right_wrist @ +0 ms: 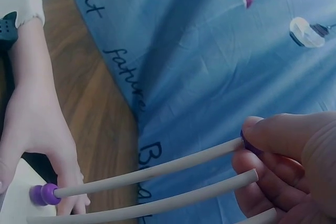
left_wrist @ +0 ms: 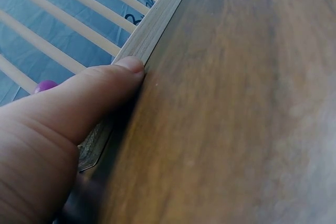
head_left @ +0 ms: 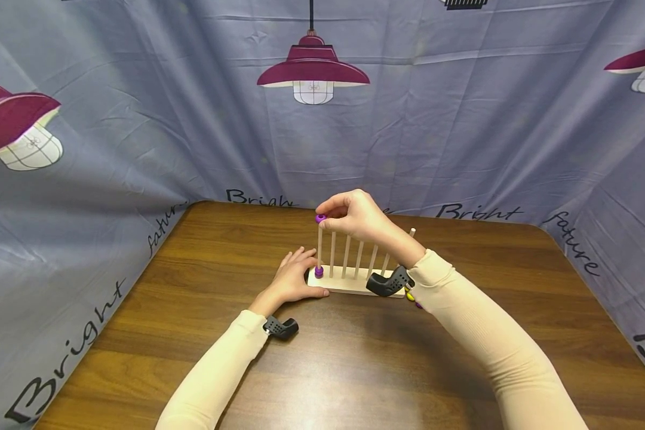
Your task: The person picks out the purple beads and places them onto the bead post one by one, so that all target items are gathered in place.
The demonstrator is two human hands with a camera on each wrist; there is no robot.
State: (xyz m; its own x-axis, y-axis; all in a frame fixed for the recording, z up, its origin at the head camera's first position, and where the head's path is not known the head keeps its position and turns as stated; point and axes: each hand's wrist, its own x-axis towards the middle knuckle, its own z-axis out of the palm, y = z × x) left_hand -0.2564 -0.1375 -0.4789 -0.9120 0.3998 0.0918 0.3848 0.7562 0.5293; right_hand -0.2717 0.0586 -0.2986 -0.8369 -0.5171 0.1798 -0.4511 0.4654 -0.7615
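A wooden peg stand (head_left: 349,285), a pale flat base with a row of upright pegs, stands on the table. My left hand (head_left: 292,279) grips its left end, thumb along the front edge and fingers around the far side. Purple beads (right_wrist: 48,194) sit stacked at the foot of the leftmost peg. At that peg's top, my right hand (head_left: 357,216) pinches another purple bead (head_left: 321,219) between thumb and forefinger. In the right wrist view the peg's tip meets this bead; whether it is inside the hole is hidden by the fingers.
Yellow and purple beads (head_left: 411,296) lie by the stand's right end, partly hidden by my right sleeve. Other pegs (head_left: 346,257) rise close under my right hand. A printed curtain (head_left: 322,149) hangs behind the brown wooden table (head_left: 322,370).
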